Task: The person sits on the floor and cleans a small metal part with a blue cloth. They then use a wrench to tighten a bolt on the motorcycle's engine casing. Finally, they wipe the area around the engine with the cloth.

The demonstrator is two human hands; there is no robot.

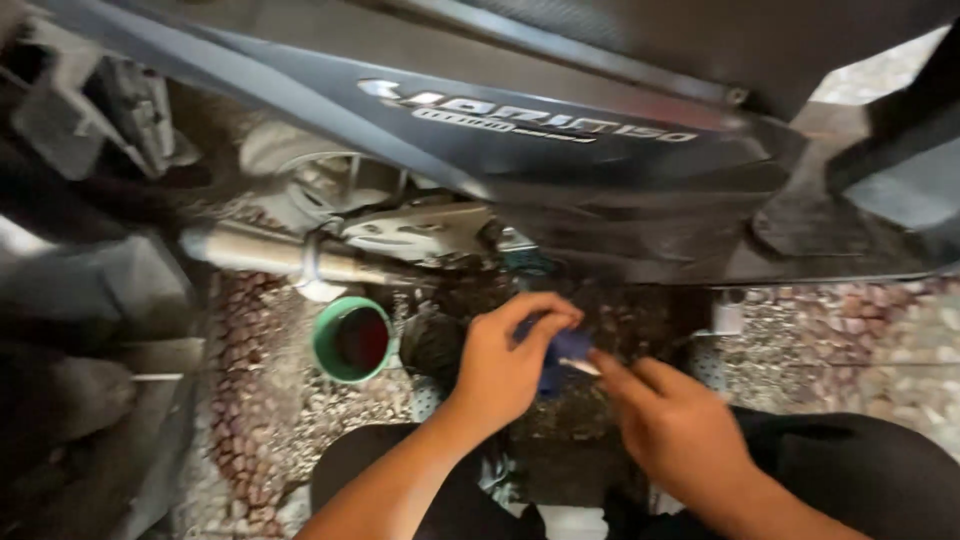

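So we're crouched under the dark scooter body (560,130), exhaust pipe (270,255) to the left, green cup (350,340) on the pebble floor (850,330). Left hand (505,365) and right hand (675,420) both have fingers pinched on a small blue rag (562,352) between them.

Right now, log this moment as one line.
left hand: grips blue object | right hand: fingertips on same object | nearby: green cup, silver exhaust pipe | above: dark scooter panel
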